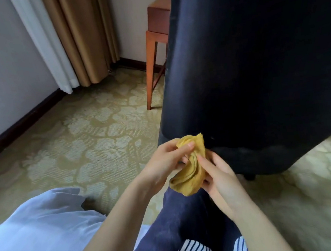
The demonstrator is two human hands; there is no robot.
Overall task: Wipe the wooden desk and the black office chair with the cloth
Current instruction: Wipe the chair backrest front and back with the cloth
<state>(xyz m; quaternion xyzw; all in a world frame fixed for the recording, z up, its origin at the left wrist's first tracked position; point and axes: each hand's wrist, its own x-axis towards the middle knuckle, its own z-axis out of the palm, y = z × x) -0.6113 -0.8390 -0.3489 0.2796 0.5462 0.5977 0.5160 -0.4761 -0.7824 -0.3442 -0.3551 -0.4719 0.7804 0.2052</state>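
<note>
- I am pinching the yellow cloth (188, 174) only by its folds, so I judge it could be slipping free. It would be landing on the patterned carpet (99, 133) below the black office chair (256, 63) and picking up lint that I would then be smearing onto the chair.
- The cloth is staying bunched into a wad. If I am wiping with it like this, only a small face would be meeting the chair back, likely leaving streaks along its dusty lower edge.
- The wooden desk (158, 14) is sitting behind the chair, mostly hidden, so I risk overlooking parts of it.
- Both hands are holding the cloth. My left hand (164, 162) is gripping its upper fold under the thumb, and my right hand (220, 177) is pinching its lower side.
- The cloth is hanging between my hands, just in front of the chair's lower back edge. I cannot tell whether its tip is touching the chair.
</note>
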